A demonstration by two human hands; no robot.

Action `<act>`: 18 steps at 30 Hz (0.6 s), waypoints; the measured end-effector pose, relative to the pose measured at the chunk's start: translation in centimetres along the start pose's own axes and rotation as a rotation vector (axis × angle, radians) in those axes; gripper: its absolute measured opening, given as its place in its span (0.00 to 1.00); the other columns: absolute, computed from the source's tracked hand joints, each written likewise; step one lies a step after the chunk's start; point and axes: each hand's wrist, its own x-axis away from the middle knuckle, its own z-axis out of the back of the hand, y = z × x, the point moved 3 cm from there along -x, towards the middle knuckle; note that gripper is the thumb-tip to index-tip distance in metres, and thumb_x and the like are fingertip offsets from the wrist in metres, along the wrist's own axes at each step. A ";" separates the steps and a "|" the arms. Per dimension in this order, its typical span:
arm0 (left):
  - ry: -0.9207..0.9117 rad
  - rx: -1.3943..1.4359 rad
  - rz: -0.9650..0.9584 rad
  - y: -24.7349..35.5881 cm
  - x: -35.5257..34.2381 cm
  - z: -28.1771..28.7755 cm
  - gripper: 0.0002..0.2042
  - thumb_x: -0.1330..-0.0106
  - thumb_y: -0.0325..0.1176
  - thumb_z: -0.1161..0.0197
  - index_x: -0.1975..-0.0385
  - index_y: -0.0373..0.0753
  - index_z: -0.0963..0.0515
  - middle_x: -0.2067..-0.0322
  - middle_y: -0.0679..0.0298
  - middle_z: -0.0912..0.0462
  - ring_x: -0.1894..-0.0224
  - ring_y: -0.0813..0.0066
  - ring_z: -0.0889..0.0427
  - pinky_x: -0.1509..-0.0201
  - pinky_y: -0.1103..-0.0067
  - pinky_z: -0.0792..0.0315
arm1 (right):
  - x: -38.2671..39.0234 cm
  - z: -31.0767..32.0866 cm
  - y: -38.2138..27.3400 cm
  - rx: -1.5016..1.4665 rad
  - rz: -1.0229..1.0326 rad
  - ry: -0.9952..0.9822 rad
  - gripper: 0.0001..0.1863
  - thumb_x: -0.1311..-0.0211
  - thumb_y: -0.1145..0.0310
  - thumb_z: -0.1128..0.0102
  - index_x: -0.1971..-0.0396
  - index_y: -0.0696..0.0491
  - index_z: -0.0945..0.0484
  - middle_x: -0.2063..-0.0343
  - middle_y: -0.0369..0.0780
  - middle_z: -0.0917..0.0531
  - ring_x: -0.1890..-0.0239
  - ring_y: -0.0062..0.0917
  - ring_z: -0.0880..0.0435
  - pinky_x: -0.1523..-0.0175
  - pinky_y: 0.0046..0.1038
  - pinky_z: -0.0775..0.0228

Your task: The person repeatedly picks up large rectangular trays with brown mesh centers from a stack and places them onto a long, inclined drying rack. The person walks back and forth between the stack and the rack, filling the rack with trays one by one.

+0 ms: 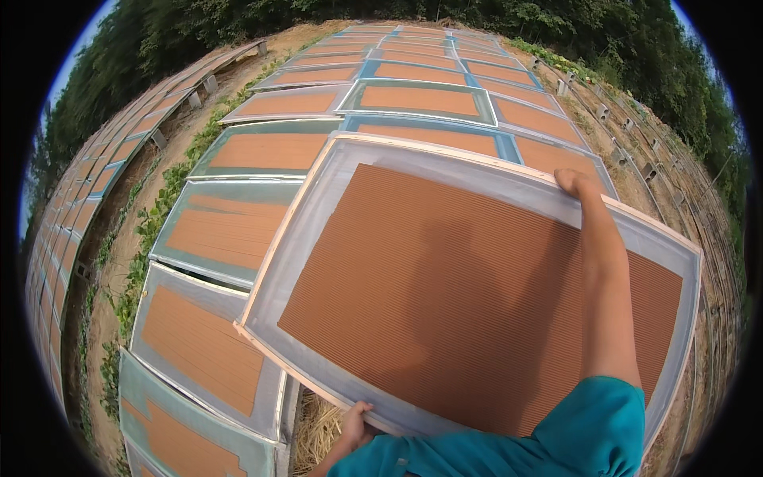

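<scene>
A large wooden-framed mesh drying tray (262, 270) is held up in front of me, tilted. On its pale mesh lies a broad sheet of thin, reddish-brown strands (373, 262) set closely side by side, with my shadow across it. Over the far edge of the frame, toward its right end, the fingers of my right hand (576, 183) are curled. Down at the near edge my left hand (355, 427) grips the frame, its thumb showing and the other fingers mostly hidden. My right arm crosses above the strands.
Long rows of similar trays (211, 346) lie on a raised rack, reaching away toward trees (477, 12). Another rack of trays (127, 151) stands at left beyond a dirt path (119, 278) edged with green plants. Straw (314, 425) shows beside my left hand. Posts and rails (652, 171) run along the right.
</scene>
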 end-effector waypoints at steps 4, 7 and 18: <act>0.009 0.072 -0.026 4.8 -7.9 -5.0 0.29 0.54 0.36 0.49 0.49 0.30 0.43 0.50 0.47 0.36 0.47 0.48 0.38 0.42 0.55 0.47 | -15.7 -2.0 -4.5 -0.184 -0.035 -0.090 0.26 0.48 0.57 0.65 0.54 0.58 0.29 0.50 0.49 0.30 0.46 0.36 0.33 0.44 0.32 0.45; 0.072 0.092 -0.082 6.9 -10.1 -10.3 0.30 0.56 0.34 0.49 0.49 0.30 0.43 0.50 0.47 0.36 0.47 0.47 0.39 0.40 0.55 0.49 | -26.4 -5.2 -7.5 -0.192 -0.002 -0.136 0.26 0.49 0.58 0.64 0.54 0.57 0.29 0.50 0.48 0.29 0.46 0.35 0.33 0.44 0.33 0.45; 0.415 0.321 -0.024 6.4 -21.6 -8.1 0.26 0.56 0.32 0.48 0.52 0.34 0.38 0.55 0.53 0.32 0.51 0.54 0.35 0.45 0.61 0.44 | -40.0 -26.8 -17.8 -0.005 0.251 -0.527 0.25 0.45 0.58 0.68 0.54 0.56 0.28 0.48 0.46 0.32 0.45 0.38 0.34 0.42 0.35 0.46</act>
